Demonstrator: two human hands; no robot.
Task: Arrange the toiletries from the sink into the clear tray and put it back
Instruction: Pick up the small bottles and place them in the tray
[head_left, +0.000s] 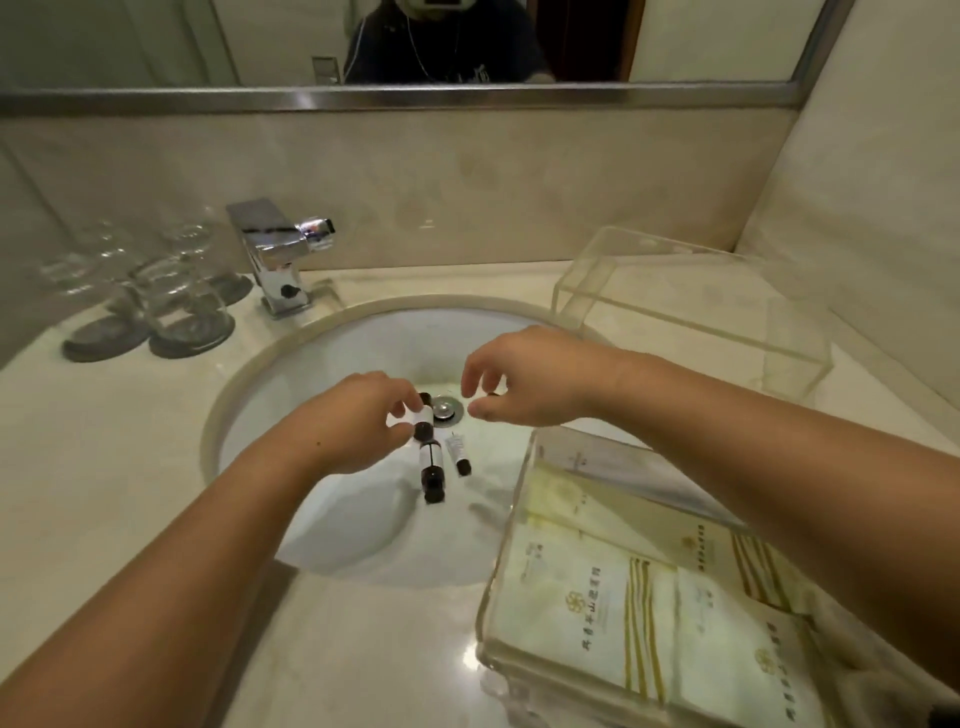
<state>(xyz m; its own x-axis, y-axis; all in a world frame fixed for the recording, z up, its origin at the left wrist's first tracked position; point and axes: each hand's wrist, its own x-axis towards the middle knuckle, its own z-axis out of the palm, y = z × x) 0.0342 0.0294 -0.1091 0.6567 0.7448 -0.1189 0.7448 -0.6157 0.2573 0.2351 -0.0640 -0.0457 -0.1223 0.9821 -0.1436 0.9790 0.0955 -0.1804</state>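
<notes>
Head view: left hand (358, 410) pinches a bottle (423, 415) mid-sink (311, 364) beside the drain (445, 408). Right hand (524, 379) is curled above the drain, can't tell if it holds anything. Second bottle (432, 467) and tube (457, 454) lie at 6. Best lift straight up, then over to the tray (519, 545) at 4. Glossy bench (130, 493), glasses (171, 291) at 10, mirror (156, 41) at 12.
</notes>
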